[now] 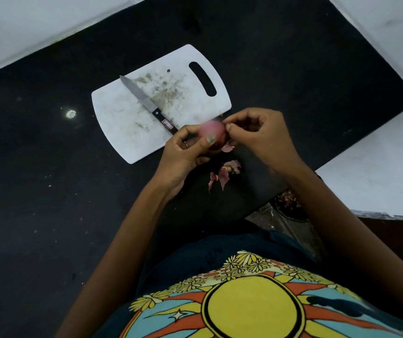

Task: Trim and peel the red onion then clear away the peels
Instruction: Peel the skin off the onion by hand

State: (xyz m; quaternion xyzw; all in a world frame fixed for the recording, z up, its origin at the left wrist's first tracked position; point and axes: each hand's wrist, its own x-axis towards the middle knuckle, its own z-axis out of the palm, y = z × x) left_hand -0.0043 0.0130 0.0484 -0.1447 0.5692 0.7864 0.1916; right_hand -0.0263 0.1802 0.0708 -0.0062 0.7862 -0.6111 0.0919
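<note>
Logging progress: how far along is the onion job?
Partly done: several peels lie on the black counter, and the knife rests on the cutting board. In hand: left hand grips the onion, right hand pinches skin. Left: finish peeling, clear peels.

A single wide-angle view looks from the person's head, forward and steeply down. It sits close above the black table (49, 191), which fills most of the frame. The person's own shirt front (251, 306) lies at the bottom edge, white walls (25, 28) across the top corners.
</note>
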